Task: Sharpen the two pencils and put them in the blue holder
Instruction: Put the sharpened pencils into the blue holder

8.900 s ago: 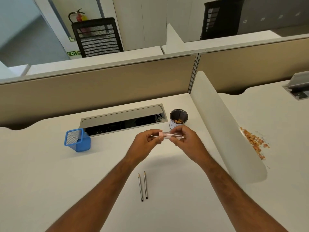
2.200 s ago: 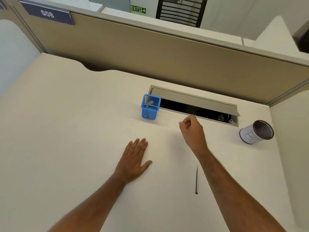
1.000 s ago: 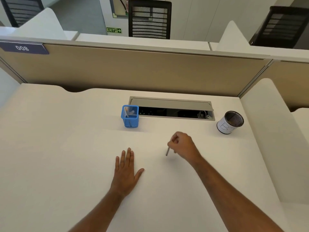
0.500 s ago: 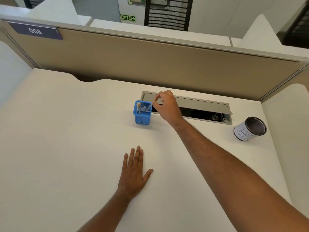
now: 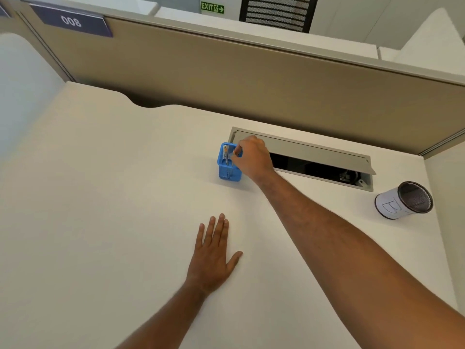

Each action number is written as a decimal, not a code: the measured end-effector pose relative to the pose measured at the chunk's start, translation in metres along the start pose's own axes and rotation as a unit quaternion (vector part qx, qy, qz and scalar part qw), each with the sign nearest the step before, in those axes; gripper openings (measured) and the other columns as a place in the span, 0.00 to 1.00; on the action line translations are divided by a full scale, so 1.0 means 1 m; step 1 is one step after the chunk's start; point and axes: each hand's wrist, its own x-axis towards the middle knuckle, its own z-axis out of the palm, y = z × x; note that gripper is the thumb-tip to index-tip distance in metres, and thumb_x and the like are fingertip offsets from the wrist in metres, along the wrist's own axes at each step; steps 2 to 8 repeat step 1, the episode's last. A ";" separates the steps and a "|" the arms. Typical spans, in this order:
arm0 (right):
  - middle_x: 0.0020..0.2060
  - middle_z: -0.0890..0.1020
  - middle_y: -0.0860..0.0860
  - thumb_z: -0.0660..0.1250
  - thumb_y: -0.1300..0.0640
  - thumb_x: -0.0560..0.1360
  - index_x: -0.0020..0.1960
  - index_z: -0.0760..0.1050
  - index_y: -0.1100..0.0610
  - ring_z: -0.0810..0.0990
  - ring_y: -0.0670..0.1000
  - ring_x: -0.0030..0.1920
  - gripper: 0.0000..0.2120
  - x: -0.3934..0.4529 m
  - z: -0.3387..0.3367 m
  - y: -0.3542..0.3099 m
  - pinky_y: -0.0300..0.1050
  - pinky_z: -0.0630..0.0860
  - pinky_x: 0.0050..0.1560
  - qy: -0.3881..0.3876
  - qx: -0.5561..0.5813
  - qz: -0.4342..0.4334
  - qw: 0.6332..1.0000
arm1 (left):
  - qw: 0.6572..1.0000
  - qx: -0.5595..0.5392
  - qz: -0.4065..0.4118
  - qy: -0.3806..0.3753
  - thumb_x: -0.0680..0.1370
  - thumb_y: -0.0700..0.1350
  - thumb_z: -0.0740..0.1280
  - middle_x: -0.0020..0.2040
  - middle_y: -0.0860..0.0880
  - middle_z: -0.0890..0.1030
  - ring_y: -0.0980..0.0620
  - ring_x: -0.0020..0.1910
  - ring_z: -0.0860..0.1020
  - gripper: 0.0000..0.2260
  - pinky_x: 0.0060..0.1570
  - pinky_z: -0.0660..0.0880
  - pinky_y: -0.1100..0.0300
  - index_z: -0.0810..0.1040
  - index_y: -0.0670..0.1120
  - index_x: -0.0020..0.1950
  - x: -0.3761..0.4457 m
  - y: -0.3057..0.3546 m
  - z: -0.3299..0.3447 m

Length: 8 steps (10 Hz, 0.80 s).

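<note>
Since the moment half a second back, the right hand (image 5: 253, 157) is sitting lower over the small blue mesh pencil holder (image 5: 229, 164), and the second pencil (image 5: 233, 157) is sinking further inside it. The fingers are curling at the holder's rim and pinching the upper end of that thin dark pencil, while the first sharpened pencil (image 5: 226, 155) is already standing inside, leaning against the far wall. The holder is standing towards the far edge of the white bench (image 5: 105, 197), just beside the left end of the grey cable-tray flap (image 5: 302, 149). The left hand (image 5: 212, 255) is lying flat with straight fingers on the bench, nearer the front edge, well apart from the holder.

The holder looks light and nobody is steadying it, so a sideways nudge from the knuckles as the hand is pulling away could be tipping it and spilling both pencils. Letting go from too high could be dropping the pencil point-down and snapping the fresh lead. A tip could probably also be poking into a gap in the mesh. The white cylindrical cup (image 5: 402, 200) with the dark mesh lining, near the right edge, is standing clear of all this.
</note>
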 end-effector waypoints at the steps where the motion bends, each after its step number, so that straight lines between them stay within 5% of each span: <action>1: 0.63 0.78 0.53 0.74 0.55 0.78 0.54 0.81 0.55 0.73 0.54 0.66 0.06 -0.005 -0.005 0.000 0.46 0.76 0.57 0.010 0.055 0.005 0.998 | 1.000 -0.014 -0.001 0.008 0.85 0.66 0.56 0.90 0.44 0.52 0.43 0.89 0.49 0.39 0.85 0.48 0.40 0.53 0.41 0.88 0.000 0.001 -0.002; 8: 0.63 0.78 0.53 0.74 0.55 0.78 0.54 0.81 0.55 0.73 0.54 0.66 0.06 -0.005 -0.005 0.000 0.46 0.76 0.57 0.010 0.055 0.005 0.998 | 1.000 -0.014 -0.001 0.008 0.85 0.66 0.56 0.90 0.44 0.52 0.43 0.89 0.49 0.39 0.85 0.48 0.40 0.53 0.41 0.88 0.000 0.001 -0.002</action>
